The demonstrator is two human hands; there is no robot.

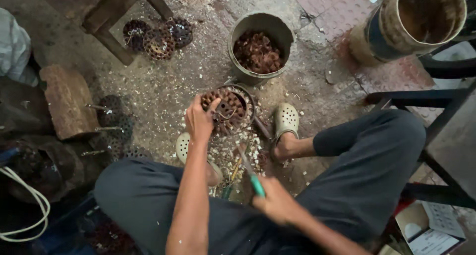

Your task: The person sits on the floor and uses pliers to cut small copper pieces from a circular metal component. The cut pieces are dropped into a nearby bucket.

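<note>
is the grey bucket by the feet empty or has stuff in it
Partly filled. The bucket stands upright with its mouth open, and a heap of brown pieces covers its bottom, well below the rim.

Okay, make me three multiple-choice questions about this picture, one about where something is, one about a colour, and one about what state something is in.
1. Where does the grey bucket stand?
A. On the floor beyond the round holed block
B. On the wooden stool
C. In the person's lap

2. What colour is the handle of the tool in the right hand?
A. Red
B. Teal green
C. Yellow

3. What is the left hand doing?
A. Hanging free in the air
B. Resting on the knee
C. Gripping the edge of the round holed block

Answers:
1. A, since the bucket sits on the littered floor just past the block, farther from the person.
2. B, as the handle above the fist shows teal green.
3. C, because the fingers are curled over the block's near left rim.
</note>
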